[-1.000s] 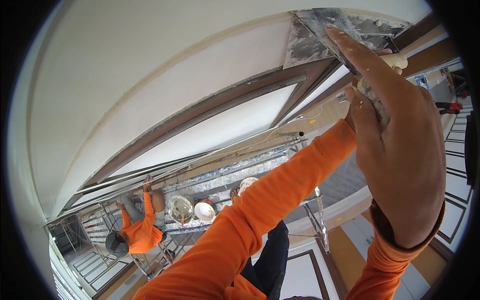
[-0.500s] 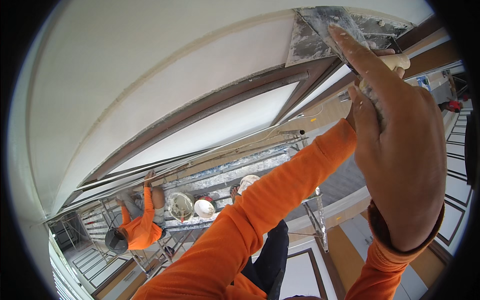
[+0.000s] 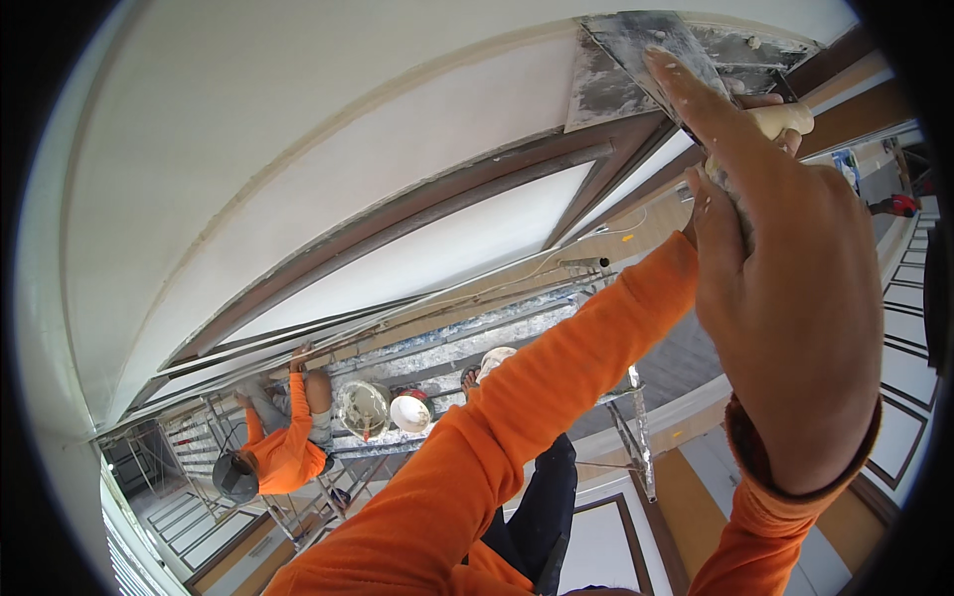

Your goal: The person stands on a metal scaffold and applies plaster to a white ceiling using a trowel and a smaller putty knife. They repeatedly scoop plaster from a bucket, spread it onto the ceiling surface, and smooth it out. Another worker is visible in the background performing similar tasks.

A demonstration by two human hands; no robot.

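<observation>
My right hand [image 3: 795, 268] is closed round a putty knife [image 3: 688, 42], its forefinger stretched along the wide, smeared blade. That blade lies over the flat metal plate of a plastering trowel [image 3: 600, 87], which is spotted with white filler and sits close under the white curved wall surface. Behind my right hand, the fingers of my left hand [image 3: 761, 100] wrap the trowel's cream handle [image 3: 781, 120]. Most of the left hand and the knife's handle are hidden by my right hand.
A brown curved frame [image 3: 417, 253] edges the white wall [image 3: 328, 169]. Below stands a scaffold with splattered planks [image 3: 477, 338], carrying a bucket [image 3: 364, 409] and a white bowl [image 3: 409, 410]. A co-worker in orange [image 3: 288, 452] sits at the left.
My right hand and the putty knife have shifted very slightly left. Both hands keep their hold, and the trowel has barely moved.
</observation>
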